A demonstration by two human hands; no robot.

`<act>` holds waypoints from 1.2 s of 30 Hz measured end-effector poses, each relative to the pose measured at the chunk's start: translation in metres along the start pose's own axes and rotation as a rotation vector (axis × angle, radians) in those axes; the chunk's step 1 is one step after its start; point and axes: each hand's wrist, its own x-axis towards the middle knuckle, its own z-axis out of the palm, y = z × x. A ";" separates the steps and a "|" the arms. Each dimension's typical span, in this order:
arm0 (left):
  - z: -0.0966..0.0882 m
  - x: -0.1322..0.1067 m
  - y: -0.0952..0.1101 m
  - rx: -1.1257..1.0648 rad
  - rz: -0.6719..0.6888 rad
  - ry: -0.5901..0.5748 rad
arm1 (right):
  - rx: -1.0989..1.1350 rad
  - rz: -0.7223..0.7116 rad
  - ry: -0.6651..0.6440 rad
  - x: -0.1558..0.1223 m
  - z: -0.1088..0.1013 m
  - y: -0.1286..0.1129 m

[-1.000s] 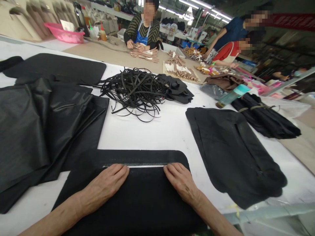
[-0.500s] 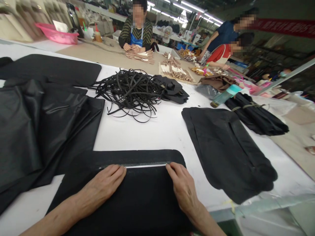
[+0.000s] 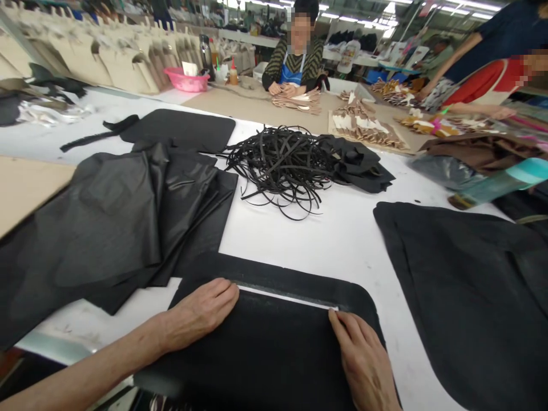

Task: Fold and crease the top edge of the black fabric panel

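Both hands flat on a black rounded-corner felt panel lying on the white work surface at the near edge. Left hand palm down, fingers extended and pressing the folded top layer at the left end of the seam line; nothing grasped. Right hand same posture, fingers spread flat at the right end, nothing pinched or gripped. Between the two hands a thin pale strip, likely adhesive tape or a glue line, shows along the edge of the upper layer, with a black border band of the lower layer exposed beyond it. Judgement: the step in hand is pressing the fold down along that line, hands at its two ends; the middle of the seam is uncovered by either hand, so it would need even pressure along the whole length with the edge kept parallel to the border. Around it: crumpled glossy black lining sheets to the left, a tangle of black straps further back, another flat black panel to the right. Other people work at the tan table behind.
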 end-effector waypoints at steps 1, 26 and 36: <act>0.001 -0.004 -0.002 -0.014 -0.006 0.009 | -0.004 -0.004 0.006 0.000 0.000 0.000; 0.000 0.015 -0.010 -0.468 -0.420 0.151 | 0.284 -0.015 0.058 0.111 -0.034 -0.101; 0.009 0.016 -0.013 -0.448 -0.402 0.125 | 0.104 -0.276 0.047 0.140 -0.004 -0.119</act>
